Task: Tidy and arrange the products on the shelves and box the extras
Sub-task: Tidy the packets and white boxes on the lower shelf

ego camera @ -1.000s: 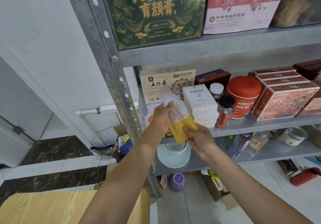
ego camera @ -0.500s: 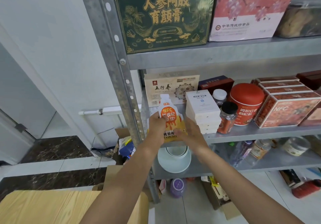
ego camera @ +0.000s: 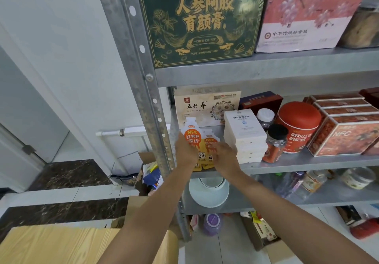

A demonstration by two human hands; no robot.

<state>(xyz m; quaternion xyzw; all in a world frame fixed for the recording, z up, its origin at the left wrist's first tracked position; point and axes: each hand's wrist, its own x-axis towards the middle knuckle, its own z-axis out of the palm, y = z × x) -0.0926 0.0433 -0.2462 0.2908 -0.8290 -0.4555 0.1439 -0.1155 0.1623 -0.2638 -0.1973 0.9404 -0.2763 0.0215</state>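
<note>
So the left hand [ego camera: 185, 151] has its fingers curled round the left edge of the tall pouch [ego camera: 191, 138], holding it upright on the shelf [ego camera: 307, 162], while the right hand [ego camera: 224, 155] lays fairly straight fingers flat on the shorter pouch [ego camera: 211, 143] touching it. Just right of those fingers sits a stack of white boxes [ego camera: 244, 134], with a beige box [ego camera: 205, 108] behind both pouches.
</note>
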